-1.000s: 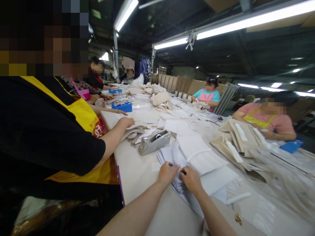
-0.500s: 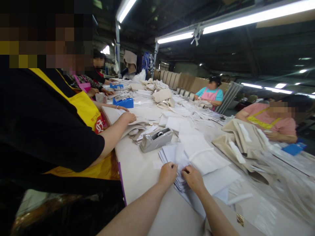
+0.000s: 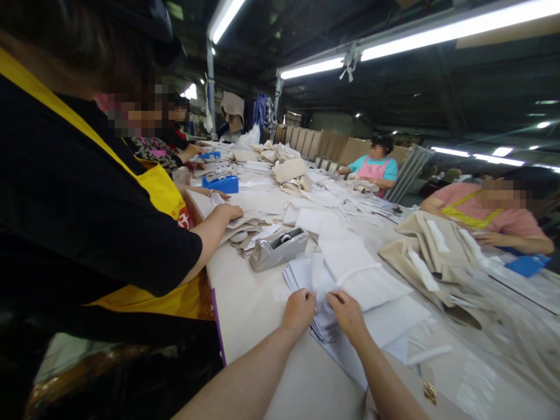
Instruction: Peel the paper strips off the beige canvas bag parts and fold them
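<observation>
My left hand (image 3: 300, 309) is closed, its fingertips curled on the left edge of a thin white sheet (image 3: 322, 286) that looks like paper. Just right of it, my right hand (image 3: 347, 312) pinches the same sheet with thumb and forefinger. Under both hands lies a fanned stack of white sheets (image 3: 321, 333), partly hidden by them. More white sheets (image 3: 365, 283) overlap to the right, with a rolled white strip (image 3: 359, 269) on top. A grey tape dispenser (image 3: 280, 249) stands just beyond my left hand.
At left, a co-worker in a yellow apron (image 3: 160, 189) leans over beige pieces (image 3: 245, 224). A blue tape dispenser (image 3: 220, 184) stands farther back. Beige bags (image 3: 431, 248) with white rolls lie right, beside clear plastic (image 3: 516, 318). A gold clasp (image 3: 430, 393) is near front.
My right hand has shifted slightly right, away from my left, which stays in place. The co-worker at left has leaned farther forward over the table.
</observation>
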`<state>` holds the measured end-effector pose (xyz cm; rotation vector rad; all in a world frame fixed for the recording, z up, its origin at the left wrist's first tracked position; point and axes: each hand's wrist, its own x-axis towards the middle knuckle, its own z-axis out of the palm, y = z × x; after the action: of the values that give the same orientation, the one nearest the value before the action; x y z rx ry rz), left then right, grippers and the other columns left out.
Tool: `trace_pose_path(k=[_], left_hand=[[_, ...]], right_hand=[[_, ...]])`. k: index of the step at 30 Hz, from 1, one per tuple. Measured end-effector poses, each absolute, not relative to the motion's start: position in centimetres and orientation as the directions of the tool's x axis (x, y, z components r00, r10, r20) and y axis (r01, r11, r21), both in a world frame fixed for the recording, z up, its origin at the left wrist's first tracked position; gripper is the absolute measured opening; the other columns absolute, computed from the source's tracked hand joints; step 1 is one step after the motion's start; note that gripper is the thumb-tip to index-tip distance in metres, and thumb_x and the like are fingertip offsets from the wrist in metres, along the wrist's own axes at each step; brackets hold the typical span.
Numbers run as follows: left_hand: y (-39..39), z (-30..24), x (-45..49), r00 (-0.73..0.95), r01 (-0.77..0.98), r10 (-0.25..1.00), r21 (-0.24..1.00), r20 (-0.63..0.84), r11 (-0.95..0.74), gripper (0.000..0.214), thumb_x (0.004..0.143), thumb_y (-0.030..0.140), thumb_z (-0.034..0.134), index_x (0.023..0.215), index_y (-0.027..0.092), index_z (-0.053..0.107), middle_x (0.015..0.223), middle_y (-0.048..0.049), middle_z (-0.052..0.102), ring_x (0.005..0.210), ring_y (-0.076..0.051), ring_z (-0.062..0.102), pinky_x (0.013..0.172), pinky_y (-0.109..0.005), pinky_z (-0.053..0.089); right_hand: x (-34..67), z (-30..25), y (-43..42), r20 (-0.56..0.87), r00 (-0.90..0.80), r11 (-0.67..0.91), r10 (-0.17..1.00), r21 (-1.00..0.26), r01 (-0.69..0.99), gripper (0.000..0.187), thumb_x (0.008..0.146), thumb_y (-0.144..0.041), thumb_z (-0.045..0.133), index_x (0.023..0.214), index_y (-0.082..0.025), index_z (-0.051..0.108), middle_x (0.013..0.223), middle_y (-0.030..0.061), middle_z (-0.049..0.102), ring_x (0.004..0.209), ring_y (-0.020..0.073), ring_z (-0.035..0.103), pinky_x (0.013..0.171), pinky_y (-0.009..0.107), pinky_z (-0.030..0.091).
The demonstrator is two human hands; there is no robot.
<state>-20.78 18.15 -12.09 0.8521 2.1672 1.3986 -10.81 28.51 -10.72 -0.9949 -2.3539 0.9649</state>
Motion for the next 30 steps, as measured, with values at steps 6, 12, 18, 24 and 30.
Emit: trace_pose_path(k=[6,12,18,24,30], left_hand=[[18.2,-12.4,-20.7,-0.717,0.305,0.697,0.905,0.012,0.298,0.032,0.086,0.035,0.04,0.065,0.018,0.058,0.061,-0.0009,0.062,0.061,-0.013,0.056,0.057,-0.022,0.035],[18.2,-12.4,-20.8,-0.715,0.316,0.699,0.898,0.014,0.305,0.031,0.086,0.034,0.041,0.065,0.018,0.058,0.061,-0.001,0.061,0.062,-0.013,0.055,0.057,-0.022,0.034],[18.0,-12.1,-20.8,-0.717,0.319,0.697,0.894,0.01,0.315,0.03,0.085,0.032,0.042,0.065,0.017,0.058,0.062,-0.0006,0.059,0.063,-0.013,0.053,0.056,-0.022,0.032],[18.1,-12.3,-20.8,-0.723,0.33,0.691,0.884,0.012,0.33,0.027,0.084,0.031,0.044,0.067,0.017,0.059,0.063,0.0001,0.058,0.062,-0.012,0.05,0.056,-0.022,0.03],[18.1,-12.5,-20.8,-0.72,0.339,0.694,0.879,0.013,0.335,0.028,0.086,0.031,0.043,0.067,0.018,0.059,0.064,-0.0003,0.059,0.064,-0.013,0.052,0.057,-0.022,0.031]], right_hand=[[-12.7,-10.3,27.8,0.09,-0.65,0.449,0.755,-0.793,0.411,0.042,0.076,-0.045,0.047,0.099,-0.014,0.065,0.104,0.0088,0.065,0.098,0.0209,0.057,0.09,0.031,0.042],[-12.2,-10.7,28.0,0.066,-0.678,0.447,0.732,-0.797,0.405,0.036,0.074,-0.041,0.045,0.085,-0.015,0.068,0.091,0.0088,0.067,0.089,0.0227,0.059,0.085,0.035,0.043],[-11.1,-9.6,27.7,-0.018,-0.724,0.396,0.69,-0.827,0.399,0.032,0.072,-0.044,0.051,0.082,-0.017,0.065,0.08,0.004,0.066,0.077,0.0197,0.059,0.071,0.029,0.046],[-10.8,-8.9,27.4,-0.018,-0.777,0.49,0.629,-0.767,0.414,0.021,0.065,-0.038,0.06,0.07,-0.017,0.062,0.075,0.0026,0.061,0.077,0.0196,0.055,0.073,0.03,0.041],[-10.8,-9.3,27.5,-0.003,-0.803,0.511,0.596,-0.77,0.382,0.017,0.066,-0.033,0.051,0.065,-0.018,0.06,0.073,0.0009,0.056,0.074,0.0177,0.052,0.072,0.029,0.039]])
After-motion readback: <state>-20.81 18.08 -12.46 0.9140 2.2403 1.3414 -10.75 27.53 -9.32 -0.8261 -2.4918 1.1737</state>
